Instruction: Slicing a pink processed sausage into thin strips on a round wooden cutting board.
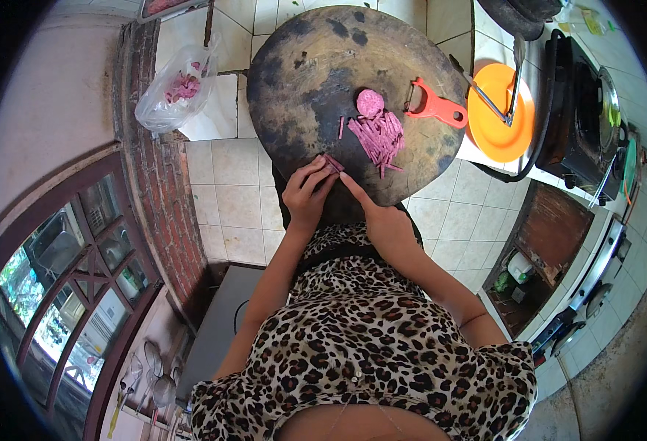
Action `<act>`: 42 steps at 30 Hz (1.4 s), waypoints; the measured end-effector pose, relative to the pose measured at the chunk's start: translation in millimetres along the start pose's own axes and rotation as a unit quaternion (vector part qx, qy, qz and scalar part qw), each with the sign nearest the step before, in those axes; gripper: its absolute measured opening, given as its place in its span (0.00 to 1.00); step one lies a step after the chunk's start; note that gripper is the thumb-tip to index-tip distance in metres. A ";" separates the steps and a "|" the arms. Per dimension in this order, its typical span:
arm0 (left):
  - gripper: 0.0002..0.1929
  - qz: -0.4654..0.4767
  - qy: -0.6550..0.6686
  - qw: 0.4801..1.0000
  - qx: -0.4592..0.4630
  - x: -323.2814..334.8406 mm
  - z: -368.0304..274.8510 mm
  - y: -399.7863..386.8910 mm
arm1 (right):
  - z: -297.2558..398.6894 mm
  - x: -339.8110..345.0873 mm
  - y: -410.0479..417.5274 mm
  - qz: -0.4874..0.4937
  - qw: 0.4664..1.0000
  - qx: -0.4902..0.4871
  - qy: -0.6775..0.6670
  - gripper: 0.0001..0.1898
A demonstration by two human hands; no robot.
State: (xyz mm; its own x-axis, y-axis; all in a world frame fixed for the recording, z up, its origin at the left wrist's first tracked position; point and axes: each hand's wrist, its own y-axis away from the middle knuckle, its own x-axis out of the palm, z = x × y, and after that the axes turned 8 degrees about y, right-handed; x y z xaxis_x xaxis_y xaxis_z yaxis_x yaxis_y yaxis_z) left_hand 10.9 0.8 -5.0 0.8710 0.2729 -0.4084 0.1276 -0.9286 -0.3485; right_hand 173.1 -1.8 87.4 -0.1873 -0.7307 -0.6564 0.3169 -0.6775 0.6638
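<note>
On the round wooden chopping board point(323, 77), my left hand point(306, 193) holds a few purple-pink vegetable slices point(333, 163) under its fingertips, near the board's close edge. My right hand point(387, 226) is beside it, its index finger stretched to the slices and the other fingers curled. Whether those curled fingers grip anything is hidden. Farther in lies a pile of thin pink vegetable sticks point(380, 138), with a round cut piece point(370, 103) touching its far side. One loose stick point(341, 128) lies apart to the left. A red Y-shaped peeler point(436, 105) rests at the right.
Right of the board, metal tongs point(508, 117) lie on an orange plate point(491, 140). Beyond stands a black gas stove point(577, 116). To the left, a clear plastic bag point(161, 113) holding pink scraps sits on a tiled ledge point(219, 118).
</note>
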 end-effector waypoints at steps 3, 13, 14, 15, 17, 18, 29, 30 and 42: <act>0.13 0.004 -0.008 1.000 -0.009 -1.6 1.4 1.3 | 3.2 -5.2 0.3 0.000 1.000 -0.001 0.005 0.47; 0.13 -0.003 -0.006 1.000 -0.008 0.5 -1.0 -1.9 | 8.1 -6.4 -9.0 -0.009 1.000 0.003 0.014 0.45; 0.13 -0.005 -0.007 1.000 -0.008 0.1 -1.3 -2.5 | 8.9 -3.6 -13.2 -0.012 1.000 0.006 0.015 0.45; 0.13 -0.007 -0.005 1.000 -0.004 0.1 0.3 -2.4 | 8.9 -0.5 -20.4 -0.022 1.000 0.000 0.016 0.45; 0.12 -0.006 -0.016 1.000 0.010 0.0 2.2 -1.0 | 5.9 1.2 -23.8 -0.037 0.999 -0.005 0.020 0.44; 0.12 -0.009 -0.015 1.000 0.014 0.4 1.6 -0.7 | 4.7 1.8 -23.4 -0.037 0.999 -0.014 0.004 0.44; 0.11 -0.004 -0.024 1.000 0.007 0.1 -1.5 0.3 | -9.5 19.3 -12.8 -0.065 0.997 -0.027 -0.008 0.38; 0.11 0.001 -0.022 1.000 0.012 -0.1 -0.8 0.1 | -11.0 21.3 -15.9 -0.078 0.996 -0.036 -0.014 0.38; 0.11 -0.008 0.000 1.000 0.025 1.7 -1.0 -4.3 | -10.7 21.0 -26.4 -0.105 0.992 -0.050 -0.039 0.36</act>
State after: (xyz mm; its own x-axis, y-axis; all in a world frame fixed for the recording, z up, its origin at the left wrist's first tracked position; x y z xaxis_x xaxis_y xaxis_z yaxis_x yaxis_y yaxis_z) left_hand 12.3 5.0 -3.3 0.8687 0.2875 -0.4033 0.1171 -0.9104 -0.3968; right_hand 170.7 1.7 52.3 -0.3300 -0.5807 -0.7442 0.3526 -0.8071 0.4735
